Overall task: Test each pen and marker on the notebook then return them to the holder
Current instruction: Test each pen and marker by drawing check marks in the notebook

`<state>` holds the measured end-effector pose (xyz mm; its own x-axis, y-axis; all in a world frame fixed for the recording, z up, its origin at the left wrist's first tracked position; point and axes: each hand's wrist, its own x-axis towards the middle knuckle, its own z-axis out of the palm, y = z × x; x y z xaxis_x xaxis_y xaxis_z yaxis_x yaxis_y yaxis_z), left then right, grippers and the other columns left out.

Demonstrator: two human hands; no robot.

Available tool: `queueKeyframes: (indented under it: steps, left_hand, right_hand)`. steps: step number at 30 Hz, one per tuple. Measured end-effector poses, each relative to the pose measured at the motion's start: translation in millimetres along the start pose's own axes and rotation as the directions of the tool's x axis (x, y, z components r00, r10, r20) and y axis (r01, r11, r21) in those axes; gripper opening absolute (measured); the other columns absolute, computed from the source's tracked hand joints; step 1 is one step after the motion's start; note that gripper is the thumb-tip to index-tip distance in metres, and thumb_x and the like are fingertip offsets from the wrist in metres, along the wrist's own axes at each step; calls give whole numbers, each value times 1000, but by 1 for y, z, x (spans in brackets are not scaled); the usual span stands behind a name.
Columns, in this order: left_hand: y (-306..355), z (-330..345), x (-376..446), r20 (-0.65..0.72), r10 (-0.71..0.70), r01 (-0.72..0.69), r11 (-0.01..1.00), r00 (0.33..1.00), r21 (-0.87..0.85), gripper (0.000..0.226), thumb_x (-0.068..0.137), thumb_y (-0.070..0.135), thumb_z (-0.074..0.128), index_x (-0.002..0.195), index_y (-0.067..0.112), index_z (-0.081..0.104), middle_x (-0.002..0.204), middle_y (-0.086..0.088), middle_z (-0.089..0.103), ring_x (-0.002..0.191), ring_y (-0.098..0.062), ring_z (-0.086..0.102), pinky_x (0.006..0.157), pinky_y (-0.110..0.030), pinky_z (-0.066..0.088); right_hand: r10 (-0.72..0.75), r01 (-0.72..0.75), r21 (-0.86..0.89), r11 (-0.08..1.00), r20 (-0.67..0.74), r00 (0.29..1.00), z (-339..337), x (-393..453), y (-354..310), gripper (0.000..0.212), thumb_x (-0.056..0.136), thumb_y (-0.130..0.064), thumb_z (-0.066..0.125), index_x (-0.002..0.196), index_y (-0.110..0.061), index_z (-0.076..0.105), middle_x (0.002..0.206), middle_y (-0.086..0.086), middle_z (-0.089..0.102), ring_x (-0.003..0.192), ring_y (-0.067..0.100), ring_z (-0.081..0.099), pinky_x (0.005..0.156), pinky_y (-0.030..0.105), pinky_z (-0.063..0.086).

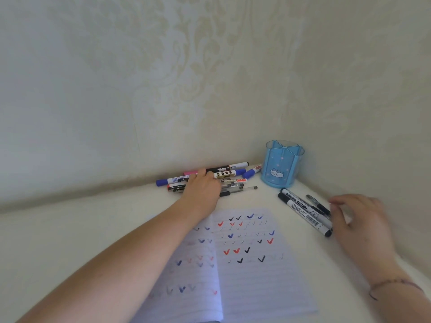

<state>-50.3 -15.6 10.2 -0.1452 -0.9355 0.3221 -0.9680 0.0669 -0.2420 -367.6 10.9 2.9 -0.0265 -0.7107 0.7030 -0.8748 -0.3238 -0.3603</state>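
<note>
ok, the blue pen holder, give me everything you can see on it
The pen holder is a round, translucent light-blue cup, plastic by the look of it, standing upright on the white surface near the wall corner. Inner walls meet at the centre and split it into wedge compartments; no pens can be seen in it. Its front carries a small white cartoon figure and a few pale dots, and the base flares into a ring. Neither hand touches it. A blue-capped marker lies just left of its base; whether they touch is unclear.

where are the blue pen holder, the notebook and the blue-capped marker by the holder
blue pen holder [281,169]: head view, front wall above the cat print
notebook [254,283]: head view, bare lined part of right page
blue-capped marker [249,174]: head view, on its blue cap
</note>
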Motion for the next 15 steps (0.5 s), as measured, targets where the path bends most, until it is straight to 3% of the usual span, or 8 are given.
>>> queueKeyframes:
  steps: [3, 5, 7, 10, 11, 13, 15]
  left_hand:
    - [-2, 1, 0, 11, 18, -18, 1000, 1000, -10, 22, 95, 16, 53, 116, 12, 57, 120, -7, 53, 117, -27, 42, 93, -37, 38]
    - [-5, -4, -2, -32, -30, 26, 992, 999, -125, 20, 96, 17, 51, 116, 15, 55, 120, -4, 50, 116, -26, 41, 93, -37, 36]
    - [-6, -12, -7, -108, -79, 44, 954, 991, -295, 15, 98, 20, 49, 112, 17, 54, 117, -1, 48, 110, -25, 40, 91, -37, 36]
    - [3, -31, -28, -307, -39, -136, 839, 951, -527, 7, 95, 12, 55, 99, 17, 55, 103, 1, 50, 96, -21, 43, 82, -35, 38]
    - [8, -38, -37, -303, 3, -187, 794, 953, -579, 10, 95, 10, 56, 96, 20, 53, 98, 4, 51, 91, -17, 43, 79, -33, 37]
    - [16, -47, -56, -220, 109, -228, 730, 969, -645, 17, 98, 13, 51, 93, 28, 44, 89, 10, 48, 83, -10, 42, 74, -27, 35]
    - [21, -46, -71, -172, 183, -250, 682, 968, -687, 9, 102, 21, 43, 101, 30, 42, 94, 8, 47, 85, -8, 43, 74, -24, 37]
  right_hand:
    - [-10, 16, 125, 992, -46, 999, -10, 3, -20, 31, 84, -32, 46, 88, -13, 71, 81, -4, 63, 81, 25, 52, 72, 17, 31]
    - [47, -52, 223, 973, 26, 999, -16, 5, -38, 15, 87, -26, 56, 84, -19, 70, 75, -9, 63, 72, 16, 51, 64, 11, 33]
    - [75, -155, 282, 947, 274, 959, -17, 9, -55, 9, 87, -25, 65, 80, -28, 70, 70, -11, 67, 70, 13, 57, 62, 10, 40]
    - [3, -275, 344, 898, 620, 785, -8, 11, -86, 13, 85, -46, 62, 89, -36, 68, 70, -13, 72, 59, 6, 62, 56, 13, 44]
    - [-20, -350, 427, 834, 656, 754, -5, 10, -99, 20, 83, -48, 61, 96, -34, 67, 69, -9, 72, 54, 6, 60, 53, 12, 43]
    - [-35, -482, 606, 632, 644, 764, 4, 3, -117, 31, 78, -43, 63, 102, -24, 67, 65, 1, 70, 51, 11, 55, 52, 22, 43]
    - [-11, -531, 714, 455, 602, 799, 12, -7, -126, 25, 80, -29, 64, 92, -8, 68, 61, 7, 67, 50, 16, 53, 50, 28, 41]
